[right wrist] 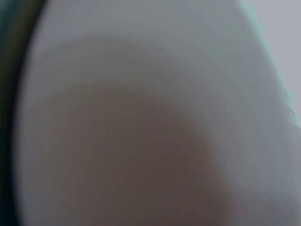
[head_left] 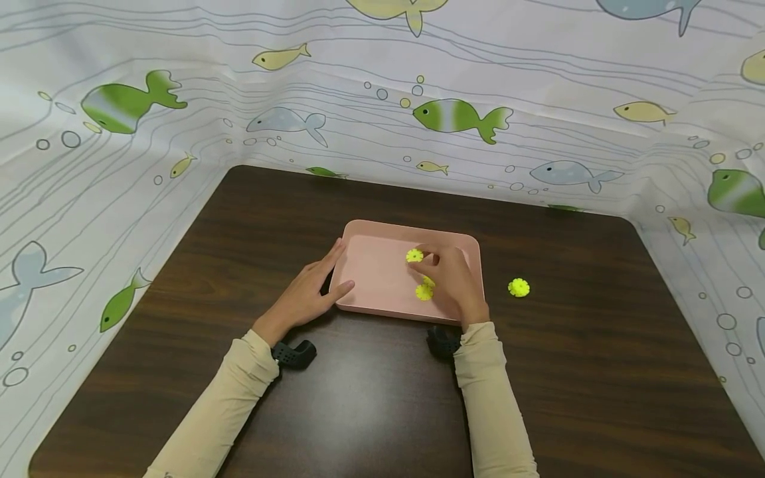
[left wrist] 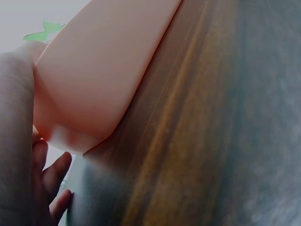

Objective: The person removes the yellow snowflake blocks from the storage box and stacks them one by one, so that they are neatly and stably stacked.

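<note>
A shallow pink tray (head_left: pixel 382 265) lies on the dark wooden table. At its left end my left hand (head_left: pixel 305 292) rests with the fingers straight along the outer side and the thumb over the rim; the left wrist view shows the tray wall (left wrist: pixel 99 80) close beside the fingers (left wrist: pixel 56 176). Over the tray's right half, my right hand (head_left: pixel 451 275) pinches a bright yellow flower-shaped piece (head_left: pixel 414 255) between thumb and fingers. Below that hand, more yellow flower-shaped pieces (head_left: pixel 424 292) lie in the tray, partly hidden by it. The right wrist view is blurred and blocked.
Another yellow flower-shaped piece (head_left: pixel 518 287) lies on the table (head_left: pixel 574 345) to the right of the tray. A white cloth (head_left: pixel 358 106) printed with fish stands around the table's back and sides. Black wrist straps (head_left: pixel 294 355) sit on both forearms.
</note>
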{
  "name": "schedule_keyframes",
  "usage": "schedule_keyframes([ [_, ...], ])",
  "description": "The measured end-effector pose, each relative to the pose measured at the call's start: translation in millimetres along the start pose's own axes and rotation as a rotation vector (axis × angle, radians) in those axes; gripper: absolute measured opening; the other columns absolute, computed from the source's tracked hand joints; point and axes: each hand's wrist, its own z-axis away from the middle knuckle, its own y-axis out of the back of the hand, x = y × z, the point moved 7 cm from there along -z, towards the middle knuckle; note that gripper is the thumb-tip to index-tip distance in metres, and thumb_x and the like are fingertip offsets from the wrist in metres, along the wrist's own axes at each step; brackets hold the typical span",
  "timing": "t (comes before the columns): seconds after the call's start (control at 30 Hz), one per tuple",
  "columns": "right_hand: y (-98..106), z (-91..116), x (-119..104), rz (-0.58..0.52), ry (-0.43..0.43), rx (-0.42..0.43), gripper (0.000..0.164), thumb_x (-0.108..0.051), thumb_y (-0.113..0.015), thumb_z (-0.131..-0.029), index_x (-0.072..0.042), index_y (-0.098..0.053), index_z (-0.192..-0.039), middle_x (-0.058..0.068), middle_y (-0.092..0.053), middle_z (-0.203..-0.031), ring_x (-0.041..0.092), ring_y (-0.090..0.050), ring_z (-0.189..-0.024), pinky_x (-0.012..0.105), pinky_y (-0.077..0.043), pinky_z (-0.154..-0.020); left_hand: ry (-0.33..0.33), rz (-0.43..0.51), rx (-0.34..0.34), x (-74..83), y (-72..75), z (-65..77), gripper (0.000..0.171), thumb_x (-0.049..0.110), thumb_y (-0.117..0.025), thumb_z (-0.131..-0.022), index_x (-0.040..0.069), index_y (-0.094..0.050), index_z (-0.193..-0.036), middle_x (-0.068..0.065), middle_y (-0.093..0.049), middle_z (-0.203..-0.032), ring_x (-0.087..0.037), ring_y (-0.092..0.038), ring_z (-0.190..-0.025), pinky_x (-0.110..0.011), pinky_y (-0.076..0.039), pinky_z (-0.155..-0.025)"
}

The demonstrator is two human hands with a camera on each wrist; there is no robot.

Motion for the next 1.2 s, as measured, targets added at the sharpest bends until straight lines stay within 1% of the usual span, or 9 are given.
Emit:
schedule_keyframes([
  [0.03, 8.5, 1.7, 0.7, -0.009, 0.024, 0.026, 0.027, -0.009, -0.083, -0.089, -0.003, -0.078, -0.115, 0.010, -0.063, -0.085, 0.024, -0.052, -0.072, 0.030, -0.042, -0.062, -0.001, -0.001, -0.001, 0.2, -0.4, -0.5, 0.081, 0.050, -0.053, -0.106, 0.020, -0.013, -0.168, -0.004, -0.009, -0.174, -0.031, -0.031, -0.153, -0.060, -0.019, -0.122],
  [0.17, 45.1, 12.8, 9.8, 0.011, 0.046, 0.137, 0.033, -0.009, -0.082, -0.090, -0.001, -0.076, -0.121, 0.012, -0.061, -0.090, 0.024, -0.049, -0.076, 0.031, -0.039, -0.064, 0.003, 0.000, -0.003, -0.8, -1.9, -1.2, 0.081, 0.049, -0.054, -0.106, 0.021, -0.012, -0.169, -0.003, -0.008, -0.174, -0.034, -0.030, -0.153, -0.062, -0.019, -0.121],
  [0.27, 70.2, 24.6, 23.9, 0.036, -0.038, 0.189, 0.036, -0.013, -0.080, -0.093, -0.001, -0.074, -0.126, 0.013, -0.057, -0.092, 0.024, -0.047, -0.080, 0.030, -0.038, -0.066, 0.009, 0.001, -0.004, -1.9, -2.4, -0.8, 0.081, 0.049, -0.054, -0.105, 0.021, -0.011, -0.169, -0.003, -0.007, -0.174, -0.035, -0.029, -0.153, -0.062, -0.018, -0.121],
  [0.4, 97.7, 38.7, 47.3, 0.057, -0.122, 0.236, 0.037, -0.018, -0.079, -0.095, 0.000, -0.073, -0.127, 0.015, -0.059, -0.096, 0.023, -0.048, -0.083, 0.026, -0.040, -0.067, 0.011, -0.002, -0.001, -2.5, -2.5, -0.5, 0.081, 0.049, -0.055, -0.105, 0.021, -0.012, -0.169, -0.004, -0.008, -0.174, -0.034, -0.029, -0.154, -0.063, -0.018, -0.121],
  [0.57, 124.9, 60.2, 74.5, 0.051, -0.191, 0.299, 0.040, -0.024, -0.079, -0.095, -0.001, -0.073, -0.127, 0.012, -0.062, -0.101, 0.019, -0.050, -0.082, 0.020, -0.042, -0.067, 0.006, -0.010, -0.001, -1.9, -2.7, -1.4, 0.081, 0.049, -0.054, -0.105, 0.021, -0.012, -0.169, -0.004, -0.008, -0.174, -0.033, -0.030, -0.153, -0.063, -0.018, -0.121],
  [0.73, 140.0, 81.2, 98.4, 0.036, -0.264, 0.305, 0.044, -0.030, -0.077, -0.096, 0.000, -0.072, -0.128, 0.006, -0.062, -0.100, 0.015, -0.049, -0.082, 0.019, -0.042, -0.065, 0.002, -0.005, -0.002, -0.7, -2.8, -2.5, 0.081, 0.049, -0.054, -0.105, 0.020, -0.012, -0.168, -0.004, -0.008, -0.174, -0.033, -0.030, -0.153, -0.064, -0.018, -0.121],
  [0.93, 146.2, 100.5, 122.2, 0.013, -0.355, 0.284, 0.046, -0.030, -0.079, -0.095, 0.002, -0.072, -0.127, -0.007, -0.063, -0.095, 0.008, -0.053, -0.080, 0.018, -0.045, -0.066, 0.003, -0.004, -0.005, -0.9, -3.2, -2.8, 0.081, 0.049, -0.054, -0.106, 0.020, -0.012, -0.168, -0.004, -0.008, -0.174, -0.033, -0.031, -0.153, -0.063, -0.018, -0.121],
  [1.1, 146.1, 106.6, 130.0, 0.022, -0.378, 0.254, 0.045, -0.030, -0.080, -0.093, 0.003, -0.073, -0.124, -0.005, -0.064, -0.094, 0.008, -0.054, -0.079, 0.019, -0.046, -0.066, 0.010, 0.003, 0.002, -0.9, -2.2, -2.6, 0.081, 0.049, -0.055, -0.105, 0.021, -0.013, -0.168, -0.001, -0.008, -0.174, -0.036, -0.031, -0.152, -0.064, -0.019, -0.120],
  [1.2, 145.8, 106.8, 130.0, 0.033, -0.387, 0.234, 0.046, -0.032, -0.081, -0.092, 0.002, -0.074, -0.122, -0.001, -0.064, -0.095, 0.012, -0.053, -0.079, 0.021, -0.044, -0.065, 0.011, 0.001, 0.002, -1.1, -2.3, -2.7, 0.081, 0.049, -0.055, -0.105, 0.021, -0.013, -0.168, -0.002, -0.009, -0.174, -0.037, -0.031, -0.152, -0.064, -0.020, -0.120],
])
